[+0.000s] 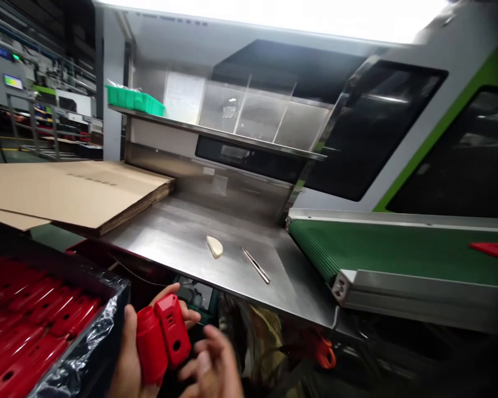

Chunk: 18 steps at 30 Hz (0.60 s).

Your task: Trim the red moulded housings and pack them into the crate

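Factory machinery fills the background, with a steel table (pixel 182 232) running across the middle and a green conveyor belt (pixel 382 249) coming in from the right. Low in the view, the left hand (pixel 128 365) grips two red plastic housings (pixel 162 337) stacked side by side, its fingers (pixel 188 318) wrapped around them from behind. The right hand (pixel 213 365) hovers just beside them, fingers loosely spread and curled, holding nothing. The housings sit over the gap between the table edge and a plastic-lined bin (pixel 87 331) at the left, which is packed with more red parts (pixel 29 331).

On the table lie a pale wedge-shaped piece (pixel 214 246) and a pair of tweezers (pixel 255 265), well apart from the hands. Flattened cardboard (pixel 70 193) rests at the table's left end, and another red part (pixel 496 250) lies on the belt at far right.

The grip looks one-handed on two loose pieces, so one could slide off the other and drop to the floor below. The part on the belt could also reach the belt's end unattended.
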{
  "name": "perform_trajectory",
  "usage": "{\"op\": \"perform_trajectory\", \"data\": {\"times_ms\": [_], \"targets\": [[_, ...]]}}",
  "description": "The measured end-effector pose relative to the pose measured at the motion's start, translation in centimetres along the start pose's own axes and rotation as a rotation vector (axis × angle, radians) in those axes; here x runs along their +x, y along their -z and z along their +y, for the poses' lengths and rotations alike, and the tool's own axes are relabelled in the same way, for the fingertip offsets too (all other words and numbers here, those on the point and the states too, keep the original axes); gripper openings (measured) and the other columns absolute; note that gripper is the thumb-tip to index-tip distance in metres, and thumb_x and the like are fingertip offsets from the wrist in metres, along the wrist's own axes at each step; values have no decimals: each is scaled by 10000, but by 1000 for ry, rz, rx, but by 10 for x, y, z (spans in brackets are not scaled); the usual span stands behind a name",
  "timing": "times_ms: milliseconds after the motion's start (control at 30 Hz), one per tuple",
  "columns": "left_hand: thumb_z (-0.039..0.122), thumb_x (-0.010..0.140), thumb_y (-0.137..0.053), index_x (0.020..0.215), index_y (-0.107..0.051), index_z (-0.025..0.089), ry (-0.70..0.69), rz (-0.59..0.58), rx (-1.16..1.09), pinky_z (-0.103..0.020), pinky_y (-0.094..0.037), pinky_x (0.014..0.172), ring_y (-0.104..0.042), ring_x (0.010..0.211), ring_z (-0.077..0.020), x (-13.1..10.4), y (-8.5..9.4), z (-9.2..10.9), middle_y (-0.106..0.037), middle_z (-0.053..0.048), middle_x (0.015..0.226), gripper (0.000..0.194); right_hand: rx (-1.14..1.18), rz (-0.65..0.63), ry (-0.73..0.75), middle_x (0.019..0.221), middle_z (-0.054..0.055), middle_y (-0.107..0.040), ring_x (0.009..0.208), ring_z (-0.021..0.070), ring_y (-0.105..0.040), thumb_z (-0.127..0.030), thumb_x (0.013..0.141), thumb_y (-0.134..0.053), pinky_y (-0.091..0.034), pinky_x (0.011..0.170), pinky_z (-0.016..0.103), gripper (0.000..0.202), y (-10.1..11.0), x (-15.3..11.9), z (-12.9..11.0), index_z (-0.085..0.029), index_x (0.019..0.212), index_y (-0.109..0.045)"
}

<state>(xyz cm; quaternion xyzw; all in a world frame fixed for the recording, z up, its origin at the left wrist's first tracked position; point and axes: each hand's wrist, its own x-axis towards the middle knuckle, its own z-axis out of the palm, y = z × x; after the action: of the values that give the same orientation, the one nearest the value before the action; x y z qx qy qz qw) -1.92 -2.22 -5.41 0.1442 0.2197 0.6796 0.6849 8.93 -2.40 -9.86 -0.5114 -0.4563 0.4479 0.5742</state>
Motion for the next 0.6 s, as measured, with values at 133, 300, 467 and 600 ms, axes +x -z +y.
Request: {"op": "perform_trajectory", "data": {"times_ms": [133, 300, 467, 600], "targets": [[590, 893, -389, 1308, -528, 120, 107, -96, -81, -558, -458, 936, -667, 884, -326, 2, -7, 23, -697, -124, 924, 642, -526, 160, 298, 1189, 114, -514, 1031, 236, -564, -516, 900, -442, -484, 910, 426, 455, 42, 104, -57, -201, 1226, -485], [511, 925, -407, 1307, -517, 86, 192, -97, -92, -497, -502, 841, -661, 860, -298, -3, -16, 26, -688, -145, 946, 582, -857, 104, 232, 1259, 87, -535, 1170, 257, -499, -375, 855, -609, -402, 1003, 523, 340, 11, 224, -94, -174, 1127, -568], [585, 908, -368, 1276, -544, 91, 91, -114, 30, -394, -496, 708, -638, 771, -272, -14, -18, 28, -673, -125, 894, 641, -983, -40, 179, 1185, 74, -585, 1084, 224, -559, -377, 865, -602, -461, 943, 477, 303, -19, 247, -77, -161, 1078, -590], [585, 919, -280, 1233, -574, 61, -55, -169, 211, -379, -469, 693, -618, 722, -261, -19, -10, 33, -675, -132, 851, 679, -926, -146, 283, 1003, 43, -625, 927, 183, -599, -376, 882, -572, -486, 869, 425, 275, -11, 204, -68, -153, 1043, -581]]}}
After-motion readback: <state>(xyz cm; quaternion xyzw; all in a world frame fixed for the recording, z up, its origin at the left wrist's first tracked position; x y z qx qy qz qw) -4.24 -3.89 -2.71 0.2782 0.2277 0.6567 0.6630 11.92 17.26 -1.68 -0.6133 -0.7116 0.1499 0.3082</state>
